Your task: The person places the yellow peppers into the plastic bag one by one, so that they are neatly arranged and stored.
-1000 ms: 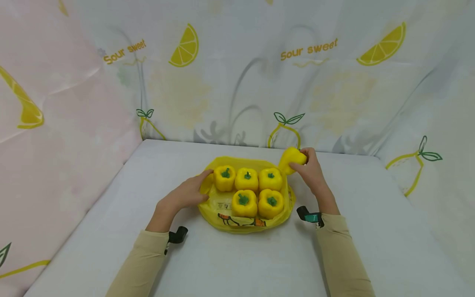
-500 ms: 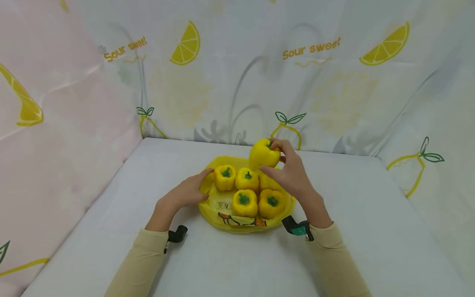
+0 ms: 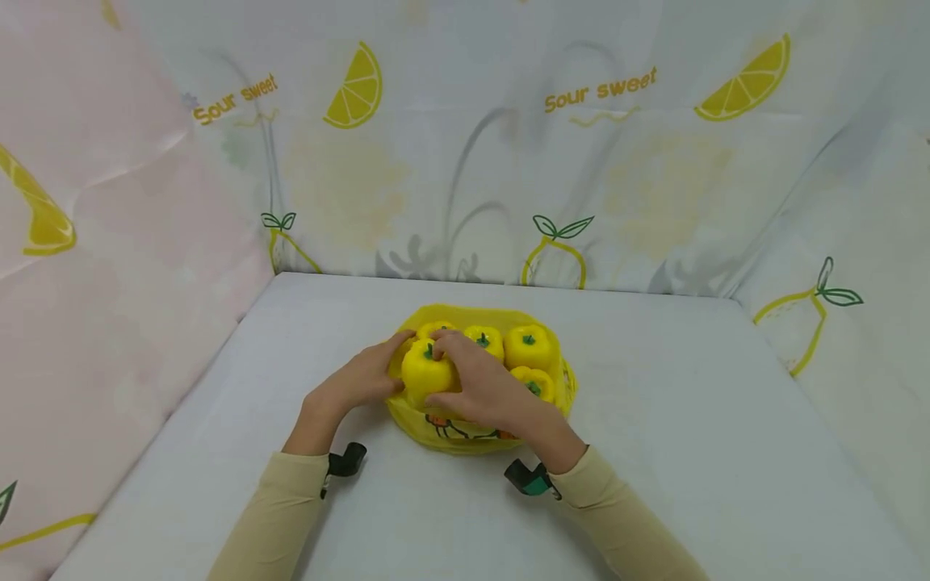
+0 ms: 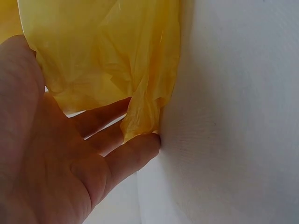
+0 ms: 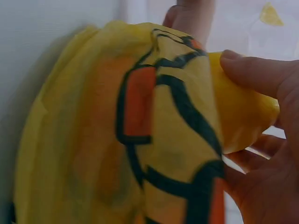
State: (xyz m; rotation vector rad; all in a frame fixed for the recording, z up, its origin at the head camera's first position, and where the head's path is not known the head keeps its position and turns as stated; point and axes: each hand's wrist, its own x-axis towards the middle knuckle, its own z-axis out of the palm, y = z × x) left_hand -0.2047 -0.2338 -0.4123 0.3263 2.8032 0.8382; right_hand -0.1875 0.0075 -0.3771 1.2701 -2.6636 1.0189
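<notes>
A yellow plastic bag (image 3: 454,443) stands on the table with its mouth spread wide and its rim folded down. My left hand (image 3: 358,379) holds the bag's left side; in the left wrist view its fingers lie against the thin yellow film. My right hand (image 3: 488,386) grips a yellow bell pepper (image 3: 423,376) by its top and side, over the bag's front left part. Several other yellow bell peppers (image 3: 529,347) sit stem up in the bag, partly hidden by the right hand. In the right wrist view, the printed bag wall overlaps the held pepper (image 5: 240,112).
A white cloth covers the table (image 3: 668,420). Behind it hangs a lemon-printed curtain (image 3: 465,161), which also runs along both sides. Each wrist carries a small black camera mount (image 3: 349,459).
My right hand has carried the pepper from beyond the bag's back right corner leftward and down to its front left part. The left hand has stayed at the bag's left side.
</notes>
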